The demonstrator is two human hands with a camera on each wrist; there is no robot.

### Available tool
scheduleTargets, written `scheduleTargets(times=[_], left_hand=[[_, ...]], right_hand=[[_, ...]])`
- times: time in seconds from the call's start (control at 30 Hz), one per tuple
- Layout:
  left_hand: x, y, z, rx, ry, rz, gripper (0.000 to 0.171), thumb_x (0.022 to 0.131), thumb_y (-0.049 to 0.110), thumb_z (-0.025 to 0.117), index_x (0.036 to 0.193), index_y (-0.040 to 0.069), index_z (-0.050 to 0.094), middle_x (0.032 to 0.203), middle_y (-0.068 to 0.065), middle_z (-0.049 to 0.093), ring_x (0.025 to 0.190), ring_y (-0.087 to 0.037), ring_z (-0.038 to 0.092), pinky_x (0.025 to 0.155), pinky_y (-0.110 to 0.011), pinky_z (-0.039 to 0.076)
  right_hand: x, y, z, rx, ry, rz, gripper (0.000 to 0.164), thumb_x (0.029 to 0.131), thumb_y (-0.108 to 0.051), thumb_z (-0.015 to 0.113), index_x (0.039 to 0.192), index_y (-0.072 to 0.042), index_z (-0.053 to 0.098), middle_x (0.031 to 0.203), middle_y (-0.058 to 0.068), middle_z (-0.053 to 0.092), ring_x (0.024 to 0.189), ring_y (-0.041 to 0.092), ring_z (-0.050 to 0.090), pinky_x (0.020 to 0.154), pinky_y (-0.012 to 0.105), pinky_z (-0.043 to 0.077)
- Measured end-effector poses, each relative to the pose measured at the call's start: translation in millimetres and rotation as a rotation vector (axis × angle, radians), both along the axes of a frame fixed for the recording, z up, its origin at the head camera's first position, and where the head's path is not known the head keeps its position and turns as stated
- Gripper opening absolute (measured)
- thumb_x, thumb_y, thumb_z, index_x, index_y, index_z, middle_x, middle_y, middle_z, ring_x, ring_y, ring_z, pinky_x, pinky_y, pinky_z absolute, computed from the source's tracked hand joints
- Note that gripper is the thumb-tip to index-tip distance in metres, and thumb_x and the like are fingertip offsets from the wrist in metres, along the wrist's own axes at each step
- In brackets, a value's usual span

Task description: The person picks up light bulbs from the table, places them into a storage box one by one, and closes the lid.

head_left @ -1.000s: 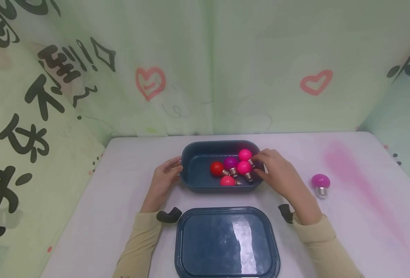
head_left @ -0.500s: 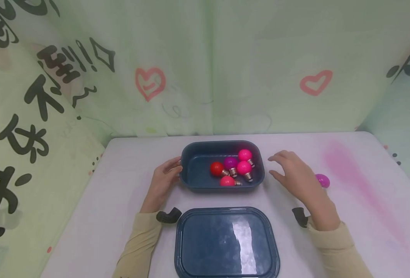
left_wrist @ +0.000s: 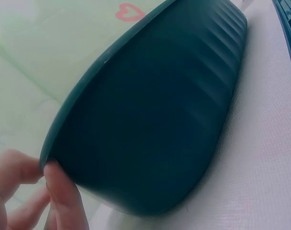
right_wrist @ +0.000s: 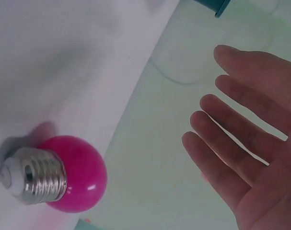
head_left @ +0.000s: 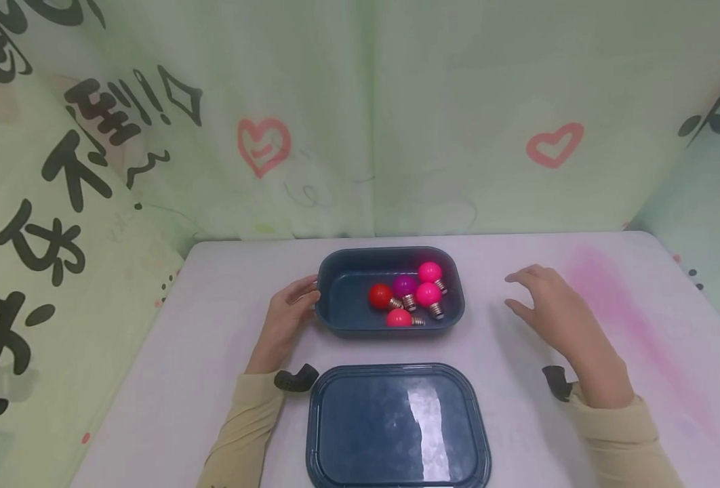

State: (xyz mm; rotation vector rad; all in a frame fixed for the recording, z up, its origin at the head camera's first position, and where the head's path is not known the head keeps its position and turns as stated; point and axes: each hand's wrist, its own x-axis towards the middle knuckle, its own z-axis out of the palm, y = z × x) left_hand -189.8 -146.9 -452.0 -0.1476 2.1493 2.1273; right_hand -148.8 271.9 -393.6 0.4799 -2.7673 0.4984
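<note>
A dark blue plastic box (head_left: 348, 333) stands on the table, holding several round light bulbs: a red one (head_left: 380, 295), a purple one (head_left: 405, 285) and pink ones (head_left: 428, 294). At its left end my left hand (head_left: 289, 308) holds the rim between thumb and fingers; the left wrist view shows the fingertips (left_wrist: 64, 184) at the rim's corner. My right hand (head_left: 558, 315) is in the air right of the box, fingers spread and nothing in them. Beside it in the right wrist view lies another magenta bulb (right_wrist: 83, 172), hidden behind the hand in the head view.
The dark blue lid (head_left: 372, 427) lies flat on the white table (head_left: 171, 379), in front of the box and between the forearms. A printed green curtain (head_left: 457, 102) hangs behind and along the sides. A pink stain (head_left: 619, 298) marks the table's right part.
My right hand has drawn back from the box's right end and moved right, over the loose bulb, with its fingers parted. The left hand, box and lid have stayed in place.
</note>
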Motion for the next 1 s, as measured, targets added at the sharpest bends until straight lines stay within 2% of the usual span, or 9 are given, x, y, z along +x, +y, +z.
scheduleTargets(times=[0.1,0.2,0.43,0.5,0.67,0.87,1.0], left_hand=[[-0.2,0,1.0,0.006,-0.011,-0.004,0.042,0.096,0.014,0.065,0.136,0.008,0.059,0.136,-0.013,0.059,0.110,-0.020,0.058,0.079,-0.021,0.052],[0.8,0,4.9,0.004,-0.020,-0.011,0.042,0.096,0.011,0.064,0.137,0.006,0.057,0.137,-0.015,0.058,0.111,-0.021,0.057,0.079,-0.022,0.052],[12.0,6,27.7,-0.020,-0.020,-0.021,0.042,0.096,0.008,0.062,0.137,0.002,0.056,0.137,-0.017,0.058,0.110,-0.022,0.058,0.080,-0.023,0.052],[12.8,6,28.9,-0.019,-0.021,-0.020,0.042,0.096,0.008,0.062,0.137,0.002,0.056,0.137,-0.017,0.058,0.111,-0.022,0.058,0.080,-0.022,0.052],[11.9,6,27.7,-0.016,-0.019,-0.019,0.042,0.096,0.008,0.062,0.137,0.002,0.056,0.137,-0.017,0.058,0.110,-0.021,0.058,0.080,-0.023,0.053],[11.2,6,26.8,-0.008,-0.016,-0.021,0.042,0.096,0.008,0.062,0.137,0.001,0.056,0.137,-0.018,0.058,0.110,-0.022,0.058,0.079,-0.022,0.053],[12.4,6,28.4,-0.002,-0.015,-0.020,0.041,0.096,0.007,0.062,0.136,0.001,0.057,0.136,-0.018,0.059,0.110,-0.022,0.058,0.079,-0.022,0.053]], right_hand=[[0.8,8,-2.0,0.012,-0.012,-0.014,0.035,0.079,-0.003,0.077,0.111,0.006,0.065,0.110,0.026,0.062,0.107,0.045,0.055,0.090,0.058,0.046],[1.6,15,-2.8,0.024,-0.062,-0.037,0.036,0.081,-0.004,0.077,0.112,0.008,0.065,0.111,0.028,0.062,0.107,0.047,0.054,0.091,0.059,0.045],[4.2,30,-4.8,0.047,-0.193,-0.087,0.039,0.085,-0.008,0.072,0.117,0.010,0.062,0.113,0.030,0.058,0.089,0.037,0.056,0.078,0.054,0.049],[5.1,33,-6.3,0.050,-0.203,-0.092,0.039,0.084,-0.007,0.073,0.117,0.010,0.062,0.111,0.030,0.059,0.089,0.036,0.055,0.079,0.054,0.049],[5.9,42,-10.4,0.060,-0.223,-0.098,0.041,0.081,-0.005,0.075,0.115,0.012,0.062,0.108,0.033,0.059,0.097,0.045,0.053,0.087,0.061,0.046],[7.6,52,-15.4,0.077,-0.261,-0.116,0.042,0.080,-0.006,0.076,0.115,0.014,0.061,0.110,0.035,0.058,0.099,0.048,0.053,0.088,0.063,0.045],[9.2,56,-17.5,0.084,-0.277,-0.126,0.042,0.079,-0.006,0.077,0.112,0.015,0.061,0.105,0.035,0.059,0.095,0.049,0.055,0.086,0.062,0.045]])
